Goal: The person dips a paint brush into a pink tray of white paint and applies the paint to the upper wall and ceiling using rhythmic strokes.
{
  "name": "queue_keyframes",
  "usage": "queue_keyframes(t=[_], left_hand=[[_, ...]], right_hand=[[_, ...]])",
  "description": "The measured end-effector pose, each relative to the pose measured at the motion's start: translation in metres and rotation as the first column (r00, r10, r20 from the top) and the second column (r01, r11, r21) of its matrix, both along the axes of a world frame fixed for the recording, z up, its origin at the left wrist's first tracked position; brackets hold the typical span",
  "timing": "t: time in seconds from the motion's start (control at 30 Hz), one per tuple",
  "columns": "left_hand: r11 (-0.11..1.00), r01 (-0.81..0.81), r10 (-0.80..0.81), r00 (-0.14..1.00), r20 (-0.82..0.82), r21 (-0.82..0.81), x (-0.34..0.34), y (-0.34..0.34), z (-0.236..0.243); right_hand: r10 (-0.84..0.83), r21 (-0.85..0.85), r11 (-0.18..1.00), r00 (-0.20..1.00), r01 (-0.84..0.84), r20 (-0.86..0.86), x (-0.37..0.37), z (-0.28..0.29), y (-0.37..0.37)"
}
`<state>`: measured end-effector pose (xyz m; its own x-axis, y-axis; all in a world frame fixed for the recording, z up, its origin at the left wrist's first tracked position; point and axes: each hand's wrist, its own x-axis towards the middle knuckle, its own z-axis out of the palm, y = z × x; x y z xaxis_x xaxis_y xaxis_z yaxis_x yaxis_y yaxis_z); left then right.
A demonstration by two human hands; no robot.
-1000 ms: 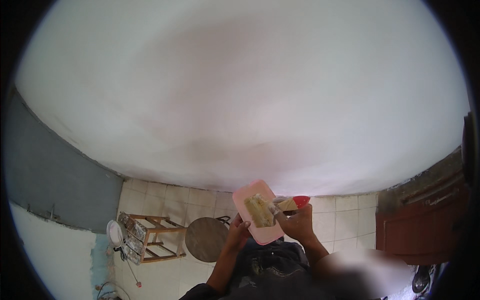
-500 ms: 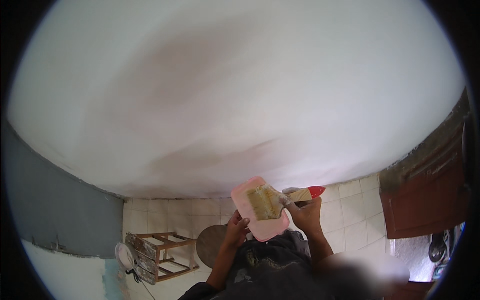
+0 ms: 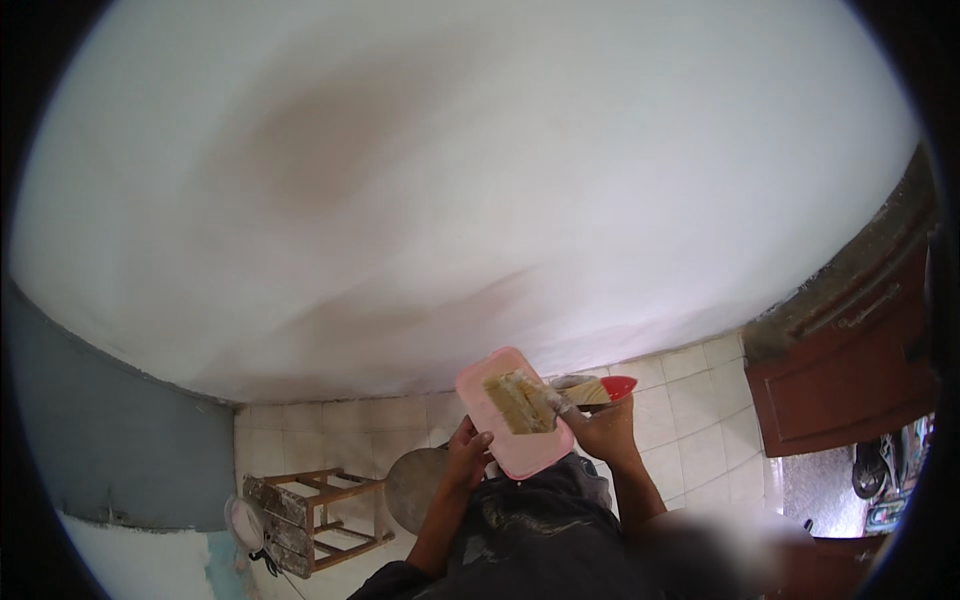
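Observation:
My left hand [image 3: 468, 455] is closed on the left edge of a shallow pink plastic tray [image 3: 530, 458], held at waist height above my dark, paint-smeared clothes. My right hand [image 3: 606, 435] grips a wide paintbrush with a red-tipped wooden handle [image 3: 615, 386]. The pale yellow bristles [image 3: 518, 405], smeared with white, lie flat in the tray. Just beyond the hands rises a broad white wall [image 3: 500, 220] with soft shadows on it.
A paint-spattered wooden stool [image 3: 290, 520] stands lower left beside a round white object [image 3: 242, 525] and a round dark tabletop [image 3: 415, 490]. A grey wall band [image 3: 120, 420] runs left. A red-brown door [image 3: 840, 360] is right, above a bright opening [image 3: 810, 490].
The view has turned slightly, bringing more of the opening at the right into sight. The tray and brush have moved slightly up and left in the picture, still held in both hands.

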<state>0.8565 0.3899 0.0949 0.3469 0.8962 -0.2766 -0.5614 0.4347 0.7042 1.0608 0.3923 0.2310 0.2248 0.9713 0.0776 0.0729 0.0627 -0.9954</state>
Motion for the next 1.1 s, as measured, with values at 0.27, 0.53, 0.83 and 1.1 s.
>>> queue_keyframes(t=[0.27, 0.53, 0.83, 1.1], left_hand=[[0.999, 0.041, -0.042, 0.997, -0.065, -0.024, 0.021, 0.018, 0.011], [0.999, 0.033, -0.033, 0.999, 0.005, -0.004, 0.02, 0.024, 0.013], [0.999, 0.046, -0.046, 0.999, 0.012, -0.022, 0.02, 0.014, 0.028], [0.998, 0.071, -0.071, 0.997, 0.017, 0.0, 0.017, 0.013, 0.029]], right_hand=[[0.024, -0.157, 0.988, 0.974, 0.012, 0.226, -0.001, -0.005, 0.01], [0.027, -0.082, 0.997, 0.945, 0.0, 0.327, -0.005, 0.008, 0.011], [0.017, -0.06, 0.998, 0.919, 0.007, 0.394, -0.007, 0.016, 0.009], [-0.003, 0.016, 1.0, 0.929, -0.003, 0.37, -0.008, 0.014, 0.007]])
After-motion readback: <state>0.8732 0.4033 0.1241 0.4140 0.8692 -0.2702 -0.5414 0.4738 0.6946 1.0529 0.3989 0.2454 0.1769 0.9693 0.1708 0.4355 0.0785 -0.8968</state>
